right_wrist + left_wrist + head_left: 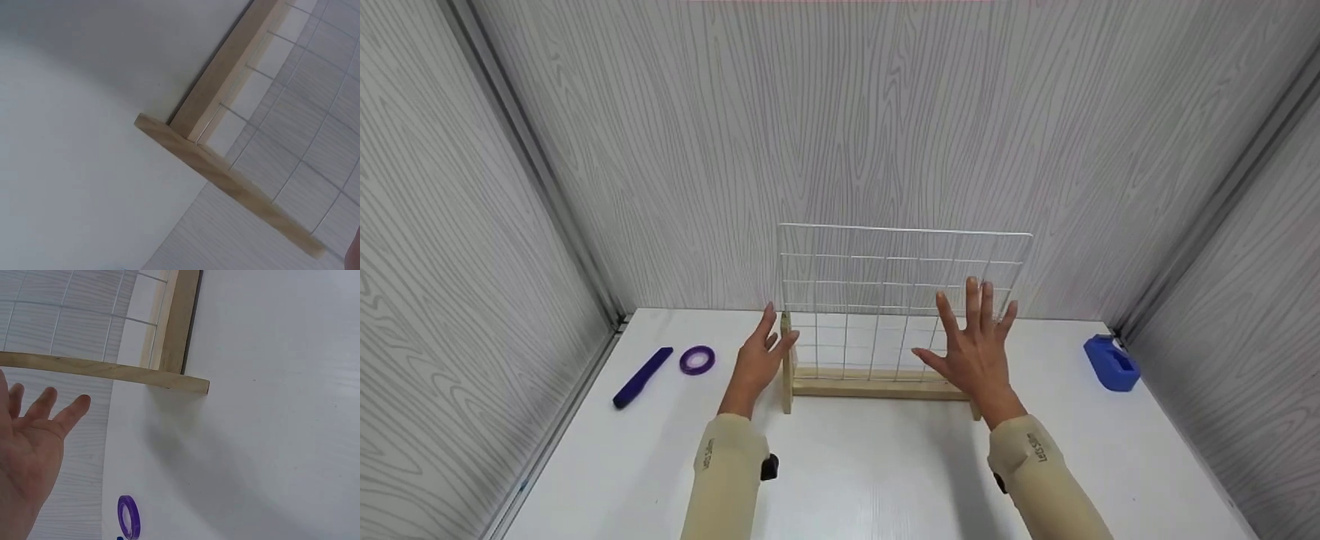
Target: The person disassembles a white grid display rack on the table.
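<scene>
A white wire grid panel (883, 283) stands upright in a wooden base (877, 388) with a wooden side piece at each end. My left hand (759, 364) is beside the left side piece (107, 370), fingers extended and palm turned toward the stand. The left wrist view shows a gap between those fingers and the wood. My right hand (976, 356) spreads its fingers over the right end of the grid, covering part of it in the head view. Only a sliver of the right hand (353, 253) enters the right wrist view, near the right side piece (225, 183). Neither hand holds anything.
To the left on the white table (855, 480) lie a purple tape ring (685, 361) and a long dark purple stick-shaped object (643, 377). A blue tape dispenser (1112, 365) sits at the far right. Wood-patterned panels (840, 112) wall the table at the back and sides.
</scene>
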`<state>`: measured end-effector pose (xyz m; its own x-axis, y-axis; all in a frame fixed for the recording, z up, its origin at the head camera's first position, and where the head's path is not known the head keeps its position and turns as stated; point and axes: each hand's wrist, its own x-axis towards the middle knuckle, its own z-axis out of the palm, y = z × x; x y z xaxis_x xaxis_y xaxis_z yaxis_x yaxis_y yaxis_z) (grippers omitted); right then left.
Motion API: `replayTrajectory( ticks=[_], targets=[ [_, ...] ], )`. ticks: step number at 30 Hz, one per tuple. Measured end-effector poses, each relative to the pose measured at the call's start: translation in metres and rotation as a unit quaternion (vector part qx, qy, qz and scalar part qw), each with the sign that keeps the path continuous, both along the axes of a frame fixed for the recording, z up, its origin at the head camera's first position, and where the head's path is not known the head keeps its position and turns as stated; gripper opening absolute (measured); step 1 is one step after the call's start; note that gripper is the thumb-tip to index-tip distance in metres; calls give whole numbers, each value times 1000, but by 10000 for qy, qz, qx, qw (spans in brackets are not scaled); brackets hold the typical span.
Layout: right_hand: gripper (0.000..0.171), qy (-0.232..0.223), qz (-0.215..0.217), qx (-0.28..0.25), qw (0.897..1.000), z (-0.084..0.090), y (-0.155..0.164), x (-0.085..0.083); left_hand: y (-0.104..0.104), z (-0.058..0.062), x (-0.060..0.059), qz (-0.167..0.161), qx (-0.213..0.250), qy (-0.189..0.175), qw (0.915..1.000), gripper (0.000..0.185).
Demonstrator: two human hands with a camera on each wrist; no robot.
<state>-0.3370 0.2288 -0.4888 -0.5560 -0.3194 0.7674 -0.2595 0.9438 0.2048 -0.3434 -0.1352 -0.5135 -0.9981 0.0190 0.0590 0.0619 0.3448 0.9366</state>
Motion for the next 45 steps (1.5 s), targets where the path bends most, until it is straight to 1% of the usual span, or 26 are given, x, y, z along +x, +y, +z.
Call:
replayTrajectory(
  ticks=[4,6,10,15,20,23,27,31,35,39,45],
  targets=[
    [130,-249,-86,-9,9997,2,-12,0,2,-1,-1,45,201,-162,9997,92],
    [131,-286,-118,6,9995,2,-18,0,2,-2,-1,69,245,-234,9994,93],
    [131,-304,-158,76,9994,3,-27,-2,4,-3,-2,108,262,-297,9992,90],
    [130,-219,-114,143,9996,6,-38,-6,5,-4,-3,70,397,-207,9990,82],
    [131,13,34,-50,10000,5,-50,-13,5,-5,-4,85,481,-29,9988,77],
    [131,102,21,-98,9999,4,-56,-16,5,-5,-4,149,514,21,9986,75],
    [130,105,-43,-48,9999,3,-64,-17,6,-5,-4,191,584,10,9981,73],
    [132,79,-137,7,9999,2,-70,-18,8,-4,-5,224,666,75,9975,72],
    [135,58,-104,-69,9999,1,-77,-19,9,-4,-5,318,686,77,9971,70],
    [132,26,-51,-105,9999,0,-84,-19,11,-6,-5,360,682,-9,9970,70],
    [128,-102,-161,-126,9997,-2,-91,-22,12,-7,-5,457,626,42,9970,67]
  ],
)
